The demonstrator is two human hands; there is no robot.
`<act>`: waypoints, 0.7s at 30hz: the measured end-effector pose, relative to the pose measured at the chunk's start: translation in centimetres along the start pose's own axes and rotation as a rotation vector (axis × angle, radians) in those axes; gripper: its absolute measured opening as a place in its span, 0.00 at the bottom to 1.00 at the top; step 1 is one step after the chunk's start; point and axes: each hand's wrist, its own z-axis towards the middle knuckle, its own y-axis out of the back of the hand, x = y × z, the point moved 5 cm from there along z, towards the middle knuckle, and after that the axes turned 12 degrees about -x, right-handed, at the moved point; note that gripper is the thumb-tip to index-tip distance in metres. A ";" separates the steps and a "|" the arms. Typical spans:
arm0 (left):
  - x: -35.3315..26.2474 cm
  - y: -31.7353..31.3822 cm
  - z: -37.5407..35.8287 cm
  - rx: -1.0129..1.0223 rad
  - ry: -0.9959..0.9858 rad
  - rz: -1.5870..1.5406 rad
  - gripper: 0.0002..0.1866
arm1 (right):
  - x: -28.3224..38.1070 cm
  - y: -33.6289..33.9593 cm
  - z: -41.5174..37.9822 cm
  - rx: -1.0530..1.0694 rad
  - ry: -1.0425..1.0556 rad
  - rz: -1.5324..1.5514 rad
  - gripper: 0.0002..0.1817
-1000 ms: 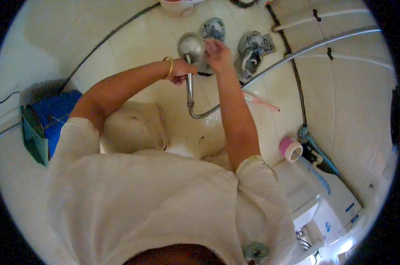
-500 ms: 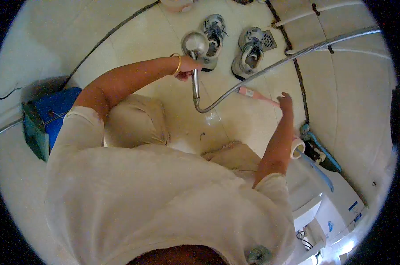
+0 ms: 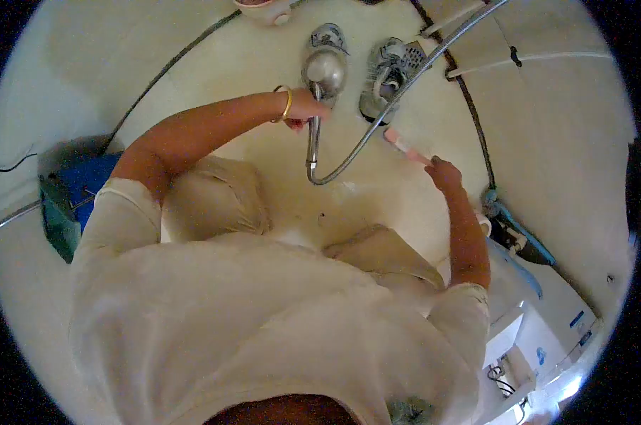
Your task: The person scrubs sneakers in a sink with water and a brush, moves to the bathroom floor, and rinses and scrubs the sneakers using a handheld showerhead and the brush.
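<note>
My left hand (image 3: pixel 306 108), with a gold bangle at the wrist, is closed around the handle of a silver shower head (image 3: pixel 325 69). The shower head hangs over one grey sneaker (image 3: pixel 327 35) and hides most of it. A second grey sneaker (image 3: pixel 374 92) stands to its right, laces facing up. My right hand (image 3: pixel 445 174) has its fingers closed on the handle end of a long pink brush (image 3: pixel 404 146). The brush's wider end points toward the second sneaker; its bristles cannot be made out.
A metal shower hose (image 3: pixel 359 145) loops from the handle toward the upper right, crossing beside the second sneaker. A floor drain (image 3: pixel 415 55) lies behind that sneaker. Blue and green containers (image 3: pixel 60 219) stand at left, a white appliance (image 3: pixel 547 312) at lower right, and a pinkish tub (image 3: pixel 264 12) at the top.
My right hand has moved forward and closed on the pink brush's handle. The shower head has shifted slightly right, over the first sneaker. The hose now slopes more steeply.
</note>
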 end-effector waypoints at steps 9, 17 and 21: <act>3.0 1.2 0.1 -0.008 0.278 -0.229 0.16 | 6.0 16.9 -6.7 0.008 -0.140 0.609 0.13; 2.5 1.5 -0.3 -0.056 0.323 -0.209 0.16 | 19.6 16.6 3.3 -0.201 0.252 0.203 0.09; 3.3 1.8 -0.1 -0.055 0.329 -0.241 0.16 | 23.9 17.7 7.5 -0.123 0.233 0.098 0.14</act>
